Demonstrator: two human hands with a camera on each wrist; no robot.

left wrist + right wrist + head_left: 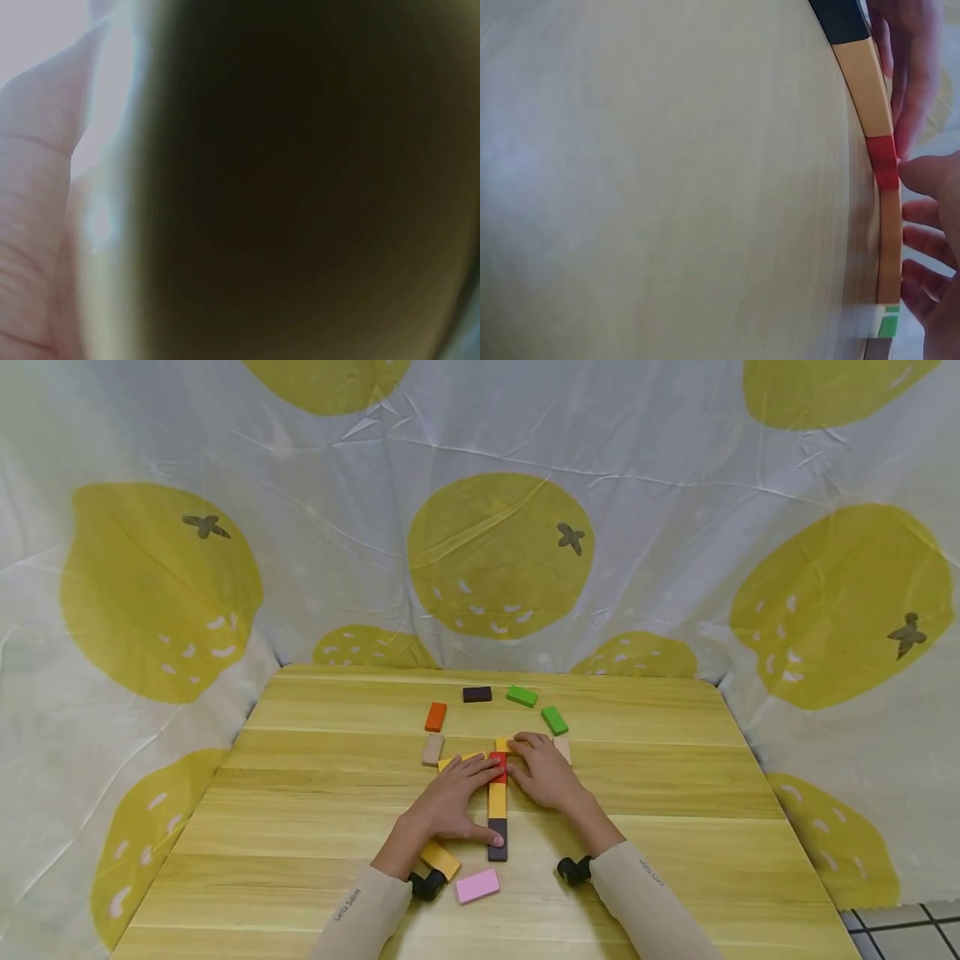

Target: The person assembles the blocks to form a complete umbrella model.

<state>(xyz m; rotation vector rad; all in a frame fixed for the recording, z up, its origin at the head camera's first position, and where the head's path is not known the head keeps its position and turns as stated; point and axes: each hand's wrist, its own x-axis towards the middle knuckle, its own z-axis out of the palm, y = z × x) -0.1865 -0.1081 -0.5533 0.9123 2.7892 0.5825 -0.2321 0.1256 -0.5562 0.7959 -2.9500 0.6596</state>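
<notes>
Fingers [474,767] of left hand [448,803] extend, touching red block [498,758]. Right hand [546,774], fingers relaxed, touches adjoining yellow block [889,244].

The left hand [448,800] reaches palm down, its thumb [483,834] spread from the fingers [474,767]; the right hand [546,774] angles toward it, fingers slightly bent.

Beige sleeves [367,920], left and right, are bearing small dark lettering [348,905], and a rounded black camera [429,886] is showing beside each cuff [391,880].

Head looks down; right wrist shares red block [883,162].
</notes>
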